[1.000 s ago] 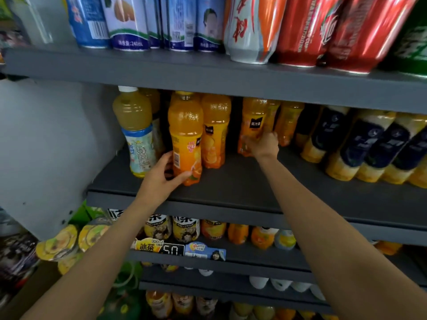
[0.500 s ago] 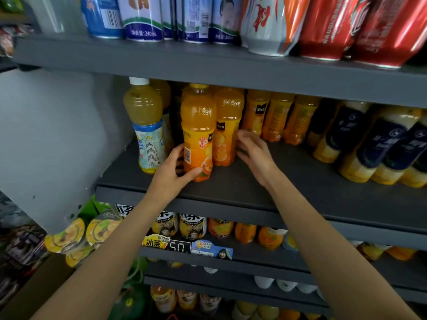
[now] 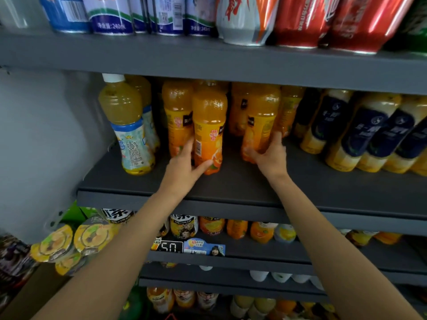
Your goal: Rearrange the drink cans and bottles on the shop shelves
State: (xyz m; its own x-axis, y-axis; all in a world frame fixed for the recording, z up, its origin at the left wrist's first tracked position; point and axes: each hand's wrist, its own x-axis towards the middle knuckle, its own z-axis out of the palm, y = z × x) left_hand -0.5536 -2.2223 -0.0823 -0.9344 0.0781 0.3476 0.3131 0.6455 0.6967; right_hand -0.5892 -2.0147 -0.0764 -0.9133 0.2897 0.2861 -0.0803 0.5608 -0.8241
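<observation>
Overhead, head view: grey middle shelf (image 3: 242,192) stocked with juice bottles. Left hand (image 3: 182,167) wraps the base of the front orange juice bottle (image 3: 209,125), thumb across its lower front, fingers round its left side; bottle upright on the shelf, well forward of the row. Right hand (image 3: 269,155) grips the bottom of a second orange bottle (image 3: 261,121), just right of the first, fingers curled round its lower part; this one also upright. Hands apart, one bottle each. Pale yellow bottle with white cap (image 3: 126,121) stands to the left, near the wall. Dark-labelled bottles (image 3: 360,130) lean along the right. Cans (image 3: 249,17) line the top shelf. Lower shelves hold smaller bottles; price tag (image 3: 172,247) on the edge below.
</observation>
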